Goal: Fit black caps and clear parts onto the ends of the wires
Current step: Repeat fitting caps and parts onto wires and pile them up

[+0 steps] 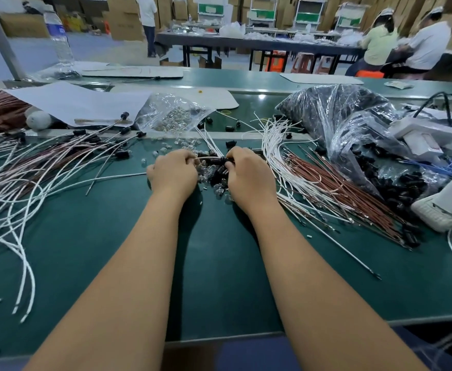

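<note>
Both hands meet over a small heap of black caps [218, 174] and clear parts [221, 189] in the middle of the green table [214, 277]. My left hand [173, 174] pinches a pale wire [207, 159] that runs across to my right hand [249, 175]. My right hand's fingers curl round a black cap [224, 161] at the wire's end. Loose white and brown wires [316, 188] fan out to the right. Wires with black caps on their ends [59, 159] lie in a pile to the left.
A clear bag of clear parts [171, 113] lies behind the hands, a large bag of black caps [353, 121] at the right. White devices [449, 204] sit at the right edge. A water bottle [59, 36] stands far left. People work at a table behind.
</note>
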`<action>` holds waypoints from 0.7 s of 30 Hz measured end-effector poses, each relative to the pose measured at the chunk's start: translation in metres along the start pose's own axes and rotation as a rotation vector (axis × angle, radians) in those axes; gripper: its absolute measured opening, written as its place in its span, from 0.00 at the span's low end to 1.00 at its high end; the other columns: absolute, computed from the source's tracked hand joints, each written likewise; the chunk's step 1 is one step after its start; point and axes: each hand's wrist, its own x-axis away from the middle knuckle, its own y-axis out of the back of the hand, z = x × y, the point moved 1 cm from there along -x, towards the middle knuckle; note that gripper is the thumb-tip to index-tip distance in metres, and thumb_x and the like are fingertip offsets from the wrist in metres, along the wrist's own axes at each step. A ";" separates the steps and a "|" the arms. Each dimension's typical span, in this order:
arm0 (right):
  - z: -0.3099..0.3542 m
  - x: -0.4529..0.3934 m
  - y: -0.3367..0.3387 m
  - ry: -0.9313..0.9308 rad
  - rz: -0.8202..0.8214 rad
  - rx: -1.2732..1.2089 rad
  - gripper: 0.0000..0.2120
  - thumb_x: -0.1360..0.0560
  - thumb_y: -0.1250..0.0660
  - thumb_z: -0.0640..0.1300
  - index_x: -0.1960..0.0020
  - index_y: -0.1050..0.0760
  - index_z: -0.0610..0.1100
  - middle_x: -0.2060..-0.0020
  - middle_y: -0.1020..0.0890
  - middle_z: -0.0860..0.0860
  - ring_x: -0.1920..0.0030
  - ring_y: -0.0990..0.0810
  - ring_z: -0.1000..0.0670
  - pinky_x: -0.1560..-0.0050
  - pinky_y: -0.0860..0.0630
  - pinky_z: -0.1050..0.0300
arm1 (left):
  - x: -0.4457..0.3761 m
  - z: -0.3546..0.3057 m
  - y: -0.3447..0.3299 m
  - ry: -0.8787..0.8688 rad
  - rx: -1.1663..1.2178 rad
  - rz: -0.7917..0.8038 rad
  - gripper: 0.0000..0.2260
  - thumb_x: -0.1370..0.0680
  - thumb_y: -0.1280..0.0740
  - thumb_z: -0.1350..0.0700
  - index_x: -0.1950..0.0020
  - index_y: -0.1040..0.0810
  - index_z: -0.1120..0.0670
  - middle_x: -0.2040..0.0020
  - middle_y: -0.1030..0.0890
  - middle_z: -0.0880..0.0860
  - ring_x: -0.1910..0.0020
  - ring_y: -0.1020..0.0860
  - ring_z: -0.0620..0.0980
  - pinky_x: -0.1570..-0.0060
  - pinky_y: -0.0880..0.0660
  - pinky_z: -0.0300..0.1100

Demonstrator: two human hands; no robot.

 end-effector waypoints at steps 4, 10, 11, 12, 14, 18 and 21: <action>0.004 -0.001 0.000 0.054 -0.010 0.024 0.08 0.21 0.39 0.41 0.46 0.25 0.40 0.52 0.21 0.44 0.51 0.24 0.43 0.52 0.33 0.53 | 0.008 -0.012 -0.006 -0.320 -0.269 -0.175 0.12 0.22 0.40 0.56 0.42 0.21 0.50 0.42 0.22 0.53 0.37 0.29 0.55 0.29 0.51 0.56; 0.005 0.000 0.001 0.102 -0.051 0.016 0.09 0.21 0.39 0.42 0.45 0.24 0.40 0.51 0.21 0.45 0.50 0.25 0.44 0.49 0.33 0.52 | 0.007 -0.014 0.002 -0.434 0.074 -0.087 0.12 0.23 0.38 0.66 0.45 0.18 0.60 0.51 0.19 0.61 0.49 0.24 0.61 0.47 0.30 0.51; 0.004 0.000 0.001 0.095 -0.062 -0.015 0.08 0.21 0.39 0.41 0.45 0.24 0.40 0.51 0.21 0.45 0.50 0.25 0.44 0.49 0.33 0.52 | 0.007 -0.012 0.004 -0.393 0.103 -0.107 0.12 0.23 0.39 0.66 0.45 0.18 0.60 0.51 0.20 0.61 0.49 0.25 0.61 0.48 0.29 0.52; 0.004 0.000 0.001 0.087 -0.066 -0.052 0.08 0.21 0.39 0.41 0.45 0.24 0.40 0.51 0.20 0.45 0.51 0.25 0.44 0.50 0.32 0.53 | 0.007 -0.010 0.006 -0.363 0.115 -0.123 0.12 0.22 0.39 0.66 0.44 0.18 0.59 0.51 0.20 0.61 0.48 0.25 0.60 0.49 0.29 0.51; 0.003 0.000 0.000 0.069 -0.055 -0.142 0.08 0.21 0.39 0.40 0.45 0.24 0.39 0.52 0.20 0.44 0.51 0.24 0.44 0.50 0.31 0.53 | 0.008 -0.008 0.008 -0.364 0.128 -0.144 0.12 0.22 0.39 0.65 0.45 0.18 0.59 0.51 0.19 0.60 0.48 0.24 0.60 0.49 0.28 0.50; -0.002 -0.001 0.001 0.011 -0.082 -0.354 0.07 0.22 0.37 0.38 0.46 0.23 0.40 0.51 0.20 0.45 0.49 0.24 0.46 0.48 0.29 0.52 | 0.018 -0.019 0.011 -0.405 0.357 -0.132 0.06 0.23 0.33 0.62 0.50 0.18 0.60 0.55 0.17 0.55 0.55 0.21 0.50 0.51 0.26 0.42; -0.004 -0.001 0.000 0.008 -0.098 -0.394 0.08 0.23 0.35 0.39 0.45 0.21 0.42 0.51 0.20 0.47 0.50 0.24 0.48 0.49 0.28 0.54 | 0.019 -0.023 0.012 -0.270 0.596 -0.028 0.03 0.25 0.30 0.63 0.54 0.17 0.59 0.63 0.19 0.48 0.66 0.24 0.35 0.62 0.30 0.28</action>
